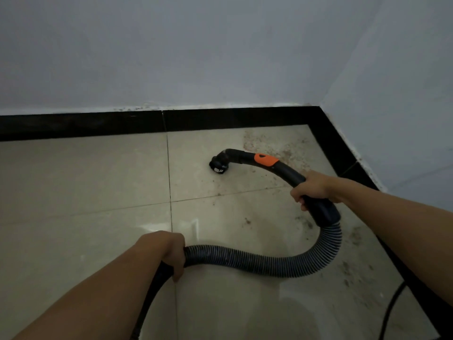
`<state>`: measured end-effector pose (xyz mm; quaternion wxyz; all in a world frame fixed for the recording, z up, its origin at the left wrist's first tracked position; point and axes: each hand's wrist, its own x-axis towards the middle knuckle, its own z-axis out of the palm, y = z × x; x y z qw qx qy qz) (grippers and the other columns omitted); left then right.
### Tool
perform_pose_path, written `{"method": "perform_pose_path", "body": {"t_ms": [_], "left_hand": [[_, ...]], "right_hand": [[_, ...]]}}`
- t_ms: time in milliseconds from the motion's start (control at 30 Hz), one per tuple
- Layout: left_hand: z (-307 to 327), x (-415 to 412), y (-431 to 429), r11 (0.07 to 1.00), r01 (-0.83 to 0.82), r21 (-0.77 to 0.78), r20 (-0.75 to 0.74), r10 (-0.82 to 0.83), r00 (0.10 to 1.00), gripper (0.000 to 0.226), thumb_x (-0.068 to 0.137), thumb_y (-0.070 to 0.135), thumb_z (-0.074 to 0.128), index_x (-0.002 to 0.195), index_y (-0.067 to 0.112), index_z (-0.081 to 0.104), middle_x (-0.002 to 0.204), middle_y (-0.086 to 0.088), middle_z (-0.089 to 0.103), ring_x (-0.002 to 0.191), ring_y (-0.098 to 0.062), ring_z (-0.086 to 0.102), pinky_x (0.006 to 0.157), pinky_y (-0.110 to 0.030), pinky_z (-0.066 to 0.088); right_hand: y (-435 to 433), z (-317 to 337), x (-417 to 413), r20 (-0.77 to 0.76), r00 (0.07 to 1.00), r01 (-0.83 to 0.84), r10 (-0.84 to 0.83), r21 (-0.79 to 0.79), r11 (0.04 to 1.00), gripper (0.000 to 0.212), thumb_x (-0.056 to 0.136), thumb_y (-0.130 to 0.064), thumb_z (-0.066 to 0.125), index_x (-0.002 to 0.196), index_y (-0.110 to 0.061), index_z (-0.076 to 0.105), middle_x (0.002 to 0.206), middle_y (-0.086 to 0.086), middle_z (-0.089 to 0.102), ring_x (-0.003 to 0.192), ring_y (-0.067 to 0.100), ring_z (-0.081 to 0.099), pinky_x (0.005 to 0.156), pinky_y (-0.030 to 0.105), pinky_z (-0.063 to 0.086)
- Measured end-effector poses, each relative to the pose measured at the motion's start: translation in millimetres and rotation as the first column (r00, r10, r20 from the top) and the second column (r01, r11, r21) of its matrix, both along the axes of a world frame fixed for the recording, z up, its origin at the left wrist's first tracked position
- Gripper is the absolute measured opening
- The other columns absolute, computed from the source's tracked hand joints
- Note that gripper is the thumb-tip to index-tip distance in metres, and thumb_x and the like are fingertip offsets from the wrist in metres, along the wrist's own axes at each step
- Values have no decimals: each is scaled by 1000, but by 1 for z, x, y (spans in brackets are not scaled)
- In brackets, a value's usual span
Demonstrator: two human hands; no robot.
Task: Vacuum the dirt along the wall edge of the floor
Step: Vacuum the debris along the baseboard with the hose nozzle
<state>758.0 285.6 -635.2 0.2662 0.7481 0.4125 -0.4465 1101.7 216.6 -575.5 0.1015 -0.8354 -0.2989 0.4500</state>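
Note:
A black vacuum handle (pixel 282 168) with an orange slider curves down to a small round nozzle (pixel 218 165) on the beige tiled floor (pixel 85 182). My right hand (pixel 311 187) grips the handle near its lower cuff. A ribbed grey hose (pixel 269 262) loops from that cuff across the floor to my left hand (pixel 166 251), which grips it. Brownish dirt (pixel 279 146) is scattered in the corner right of the nozzle. More dirt (pixel 353 253) runs along the right wall edge.
A black skirting (pixel 98 125) runs along the back wall and another black skirting (pixel 343 155) along the right wall; they meet at a corner. A thin black cable (pixel 389 312) lies on the floor at the lower right. White walls rise above.

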Motion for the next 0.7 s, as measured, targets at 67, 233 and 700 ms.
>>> {"method": "perform_pose_path", "body": {"t_ms": [67,233,700], "left_hand": [[-2,2,0,1000,-6,-21,-4,6,1000,67,64,31,85,123,11,62,117,-7,66,100,-25,65,74,-33,54],[-14,8,4,999,-33,-22,12,34,999,68,63,29,85,122,11,58,116,-8,64,98,-26,65,73,-35,56],[34,-30,-93,947,-318,-48,169,322,932,31,79,19,61,109,21,51,104,-1,60,93,-19,61,78,-31,51]], "right_hand": [[-8,-1,7,-21,1000,20,-21,-49,999,34,71,2,69,102,7,57,61,14,66,56,27,68,59,35,57],[10,3,12,-48,999,9,-13,-86,996,33,70,3,66,102,9,58,60,13,65,54,24,67,57,33,57],[-38,31,-39,154,979,-105,130,-163,981,21,74,-11,71,84,-10,52,70,16,67,37,15,63,36,21,45]]}}
